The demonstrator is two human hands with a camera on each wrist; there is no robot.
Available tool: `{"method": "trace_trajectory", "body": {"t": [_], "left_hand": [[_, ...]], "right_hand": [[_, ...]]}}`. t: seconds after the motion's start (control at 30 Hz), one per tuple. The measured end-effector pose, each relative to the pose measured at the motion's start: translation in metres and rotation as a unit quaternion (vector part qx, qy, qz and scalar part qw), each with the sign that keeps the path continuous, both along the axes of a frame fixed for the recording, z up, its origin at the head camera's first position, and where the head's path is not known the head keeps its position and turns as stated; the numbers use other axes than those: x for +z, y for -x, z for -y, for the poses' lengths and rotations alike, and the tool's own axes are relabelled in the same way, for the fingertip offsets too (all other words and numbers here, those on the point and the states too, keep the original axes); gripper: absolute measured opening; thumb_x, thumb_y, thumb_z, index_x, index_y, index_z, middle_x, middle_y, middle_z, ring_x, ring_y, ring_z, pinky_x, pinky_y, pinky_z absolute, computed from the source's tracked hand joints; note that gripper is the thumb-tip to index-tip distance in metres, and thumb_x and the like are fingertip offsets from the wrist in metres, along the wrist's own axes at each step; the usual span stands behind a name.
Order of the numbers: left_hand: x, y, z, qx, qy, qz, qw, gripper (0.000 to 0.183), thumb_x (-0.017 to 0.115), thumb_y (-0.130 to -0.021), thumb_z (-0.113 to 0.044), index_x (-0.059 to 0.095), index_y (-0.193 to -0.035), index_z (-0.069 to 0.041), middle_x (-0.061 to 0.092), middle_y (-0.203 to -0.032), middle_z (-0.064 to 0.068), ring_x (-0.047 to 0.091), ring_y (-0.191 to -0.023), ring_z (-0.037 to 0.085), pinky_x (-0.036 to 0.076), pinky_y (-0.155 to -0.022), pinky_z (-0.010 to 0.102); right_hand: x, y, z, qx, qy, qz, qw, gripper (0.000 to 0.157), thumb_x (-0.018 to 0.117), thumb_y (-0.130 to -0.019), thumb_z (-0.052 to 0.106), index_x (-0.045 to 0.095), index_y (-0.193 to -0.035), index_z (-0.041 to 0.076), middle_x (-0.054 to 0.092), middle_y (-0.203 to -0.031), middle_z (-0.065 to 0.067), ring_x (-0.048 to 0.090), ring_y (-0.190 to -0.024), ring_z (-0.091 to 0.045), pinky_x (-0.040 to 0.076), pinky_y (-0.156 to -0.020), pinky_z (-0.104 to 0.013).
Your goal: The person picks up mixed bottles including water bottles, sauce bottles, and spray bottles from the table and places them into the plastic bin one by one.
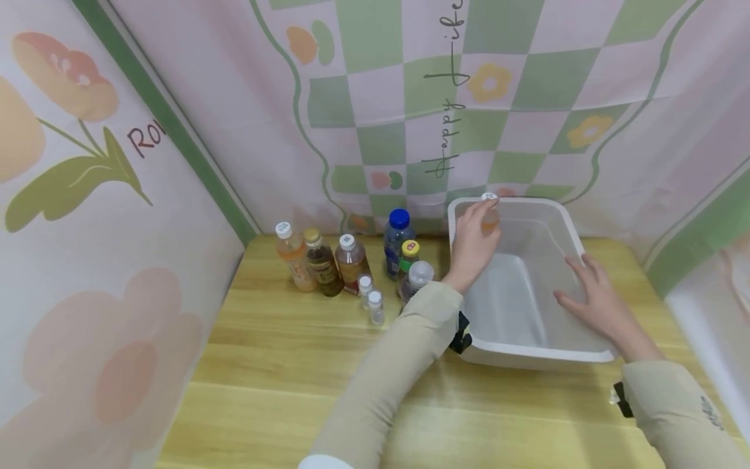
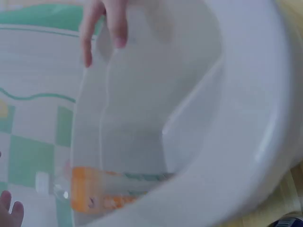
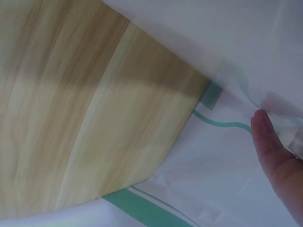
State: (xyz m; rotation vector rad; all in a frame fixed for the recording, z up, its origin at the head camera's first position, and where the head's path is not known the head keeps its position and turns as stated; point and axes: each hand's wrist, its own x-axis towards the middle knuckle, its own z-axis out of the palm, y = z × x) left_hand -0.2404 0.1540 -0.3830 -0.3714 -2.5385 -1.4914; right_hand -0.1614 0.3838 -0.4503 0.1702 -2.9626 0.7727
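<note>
A bottle (image 2: 94, 189) with a white cap and an orange label stands upright inside the white plastic bin (image 1: 541, 355), at its back left corner. My left hand (image 1: 473, 244) is over the bin's left rim beside this bottle and partly hides it in the head view. In the left wrist view, the left fingertips (image 2: 12, 213) appear apart from the bottle, with its cap near them. My right hand (image 1: 600, 299) rests at the bin's right side, fingers spread and extended about the rim. One right finger (image 3: 274, 161) shows in the right wrist view.
Left of the bin stand an orange-drink bottle (image 1: 299, 264), a gold-capped bottle (image 1: 324, 267), a white-capped brown bottle (image 1: 351, 260), a blue-capped bottle (image 1: 398, 241), a yellow-capped bottle (image 1: 409, 257), a clear-lidded container (image 1: 418, 277) and two small white-capped vials (image 1: 376, 309). A patterned curtain (image 1: 381, 98) hangs behind.
</note>
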Motion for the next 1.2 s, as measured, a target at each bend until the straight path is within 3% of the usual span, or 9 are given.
{"method": "trace_trajectory", "body": {"t": [0.2,0.43,0.6,0.77,0.9,1.2], "left_hand": [[0.014,-0.007,0.002,-0.035,-0.051,-0.005,0.9981,0.055,0.061,-0.084,-0.003,0.053,-0.134,-0.025,0.054,-0.138,-0.007,0.05,-0.126,0.011,0.039,-0.104,0.019],[0.033,-0.014,0.005,-0.081,-0.06,0.004,0.9949,0.052,0.061,-0.085,-0.002,0.052,-0.134,-0.018,0.061,-0.129,-0.002,0.058,-0.116,0.011,0.041,-0.093,0.007],[0.048,-0.022,0.017,-0.13,-0.047,0.022,0.9901,0.052,0.06,-0.087,-0.004,0.049,-0.136,-0.019,0.061,-0.129,-0.003,0.058,-0.116,0.009,0.043,-0.094,0.009],[0.059,-0.031,0.037,-0.186,-0.069,0.038,0.9794,0.051,0.06,-0.089,-0.006,0.048,-0.137,-0.019,0.059,-0.132,0.001,0.055,-0.12,0.011,0.043,-0.097,0.015],[0.061,-0.033,0.055,-0.211,-0.083,0.05,0.9727,0.053,0.061,-0.089,-0.006,0.047,-0.138,-0.019,0.059,-0.132,0.002,0.055,-0.12,0.012,0.042,-0.098,0.015],[0.05,-0.024,0.098,-0.224,-0.046,0.056,0.972,0.049,0.06,-0.091,-0.011,0.047,-0.138,-0.019,0.058,-0.134,0.004,0.054,-0.122,0.014,0.043,-0.102,0.02]], "right_hand": [[-0.001,0.001,-0.001,0.003,0.003,0.0,1.0,0.075,0.058,-0.09,0.024,0.017,-0.149,0.001,0.004,-0.152,-0.034,0.03,-0.115,-0.069,0.025,-0.082,-0.081],[-0.005,0.003,-0.007,0.005,0.003,-0.01,1.0,0.074,0.059,-0.09,0.022,0.018,-0.148,0.0,0.003,-0.152,-0.035,0.029,-0.113,-0.07,0.025,-0.082,-0.082],[-0.004,0.002,-0.005,0.003,0.003,-0.011,1.0,0.073,0.058,-0.09,0.023,0.02,-0.148,0.0,0.006,-0.151,-0.035,0.03,-0.113,-0.069,0.025,-0.083,-0.081],[-0.003,0.002,-0.001,0.005,-0.002,-0.012,1.0,0.073,0.058,-0.09,0.023,0.021,-0.147,-0.001,0.008,-0.15,-0.036,0.032,-0.112,-0.069,0.026,-0.083,-0.081],[-0.004,0.002,-0.001,0.007,-0.002,-0.008,1.0,0.073,0.058,-0.09,0.023,0.02,-0.147,-0.001,0.006,-0.151,-0.036,0.031,-0.112,-0.069,0.026,-0.081,-0.081],[-0.005,0.004,-0.003,0.009,0.002,-0.009,1.0,0.073,0.058,-0.09,0.023,0.019,-0.147,-0.002,0.004,-0.151,-0.036,0.028,-0.115,-0.069,0.024,-0.082,-0.082]]}}
